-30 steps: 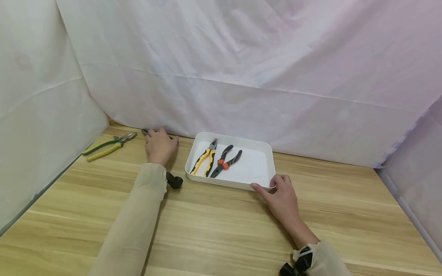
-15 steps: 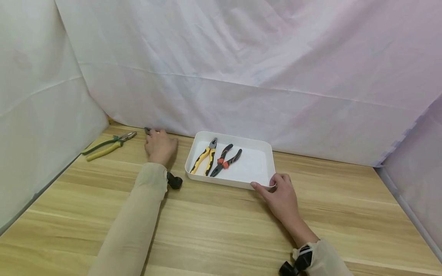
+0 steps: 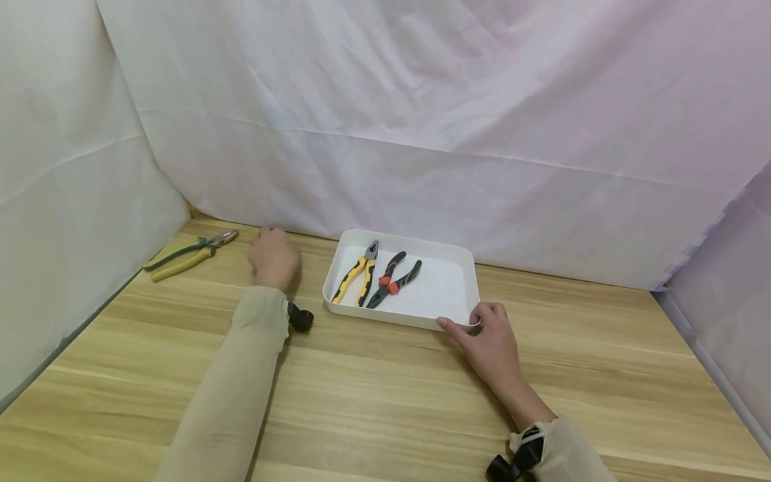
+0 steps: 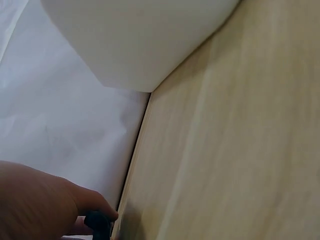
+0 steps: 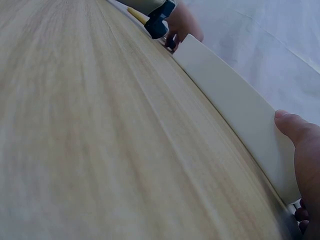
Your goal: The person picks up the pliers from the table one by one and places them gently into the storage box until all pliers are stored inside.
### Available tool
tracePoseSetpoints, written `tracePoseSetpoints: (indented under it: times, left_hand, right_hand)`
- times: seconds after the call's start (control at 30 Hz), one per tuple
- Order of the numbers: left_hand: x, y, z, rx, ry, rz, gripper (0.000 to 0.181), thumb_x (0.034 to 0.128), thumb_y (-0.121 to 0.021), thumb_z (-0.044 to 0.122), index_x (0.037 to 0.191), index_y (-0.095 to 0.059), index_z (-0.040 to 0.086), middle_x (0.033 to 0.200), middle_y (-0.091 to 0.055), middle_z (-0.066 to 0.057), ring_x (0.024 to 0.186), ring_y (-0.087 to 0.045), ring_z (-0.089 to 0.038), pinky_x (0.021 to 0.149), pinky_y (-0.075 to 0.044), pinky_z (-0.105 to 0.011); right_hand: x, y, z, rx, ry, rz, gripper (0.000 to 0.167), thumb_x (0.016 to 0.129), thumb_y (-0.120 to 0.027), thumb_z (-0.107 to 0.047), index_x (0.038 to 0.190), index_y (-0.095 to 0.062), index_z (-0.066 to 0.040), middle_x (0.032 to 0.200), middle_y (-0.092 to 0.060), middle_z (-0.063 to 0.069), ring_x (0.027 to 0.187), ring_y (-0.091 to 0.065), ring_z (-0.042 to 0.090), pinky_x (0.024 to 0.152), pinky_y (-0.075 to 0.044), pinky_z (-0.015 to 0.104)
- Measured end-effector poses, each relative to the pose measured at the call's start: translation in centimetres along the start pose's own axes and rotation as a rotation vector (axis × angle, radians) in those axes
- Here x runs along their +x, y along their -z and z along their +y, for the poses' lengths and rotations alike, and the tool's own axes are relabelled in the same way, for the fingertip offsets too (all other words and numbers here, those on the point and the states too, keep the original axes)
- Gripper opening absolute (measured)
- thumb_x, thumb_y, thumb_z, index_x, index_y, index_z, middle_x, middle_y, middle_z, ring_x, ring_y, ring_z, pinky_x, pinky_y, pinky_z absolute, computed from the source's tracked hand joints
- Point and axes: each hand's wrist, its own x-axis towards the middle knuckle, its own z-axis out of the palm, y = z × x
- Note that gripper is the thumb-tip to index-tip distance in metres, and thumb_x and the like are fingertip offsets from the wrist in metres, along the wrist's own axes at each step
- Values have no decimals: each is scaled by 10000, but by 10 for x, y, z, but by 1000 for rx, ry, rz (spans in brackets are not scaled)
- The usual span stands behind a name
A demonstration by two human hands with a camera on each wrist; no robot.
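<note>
My left hand [image 3: 274, 258] is at the back edge of the table, left of the tray. It grips a pair of pliers, mostly hidden under the hand; in the left wrist view a dark handle end [image 4: 98, 223] pokes out between thumb and fingers. At the white tray's [image 3: 415, 321] near right corner, my right hand [image 3: 490, 341] pinches the wall, thumb outside. Inside the tray lie yellow-and-black pliers [image 3: 363, 271] and black-and-red long-nose pliers [image 3: 391, 284], side by side in its left half. Green-and-yellow pliers [image 3: 193, 254] rest on the table left of my left hand.
The wooden table [image 3: 373, 402] meets a white cloth [image 3: 421, 134] hung close behind the tray and left hand. Another cloth wall [image 3: 72, 201] stands along the left edge, and one more on the right. A black wrist camera [image 3: 301, 318] sits on the left cuff.
My left hand has shifted slightly left and its fingers have closed in around the pliers, whose head no longer shows. The right hand and tray have stayed put.
</note>
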Motion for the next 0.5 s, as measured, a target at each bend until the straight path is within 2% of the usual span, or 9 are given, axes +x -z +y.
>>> tracePoseSetpoints:
  times: [0.23, 0.4, 0.5]
  left_hand:
    - [1, 5, -2, -13, 10, -4, 323, 897, -595, 133, 1137, -608, -83, 1176, -580, -224, 998, -608, -407, 813, -556, -508]
    - [-2, 9, -5, 21, 21, -22, 306, 884, -577, 130, 1114, -612, -70, 1134, -597, -211, 943, -628, -364, 751, -562, -478]
    - [-6, 12, -8, 50, 14, -25, 244, 886, -581, 150, 1015, -640, -49, 1068, -629, -207, 882, -633, -326, 710, -568, -469]
  right_hand:
    - [0, 0, -1, -1, -4, -2, 578, 807, -790, -569, 821, -456, -98, 1057, -474, 90, 837, -444, 231, 712, -365, 318]
    - [-1, -1, -3, 1, 4, -5, 575, 808, -791, -565, 828, -454, -100, 1048, -471, 92, 823, -437, 222, 702, -367, 311]
    - [0, -1, -5, 1, 13, -4, 575, 807, -791, -568, 827, -455, -101, 1037, -471, 90, 812, -432, 218, 698, -367, 310]
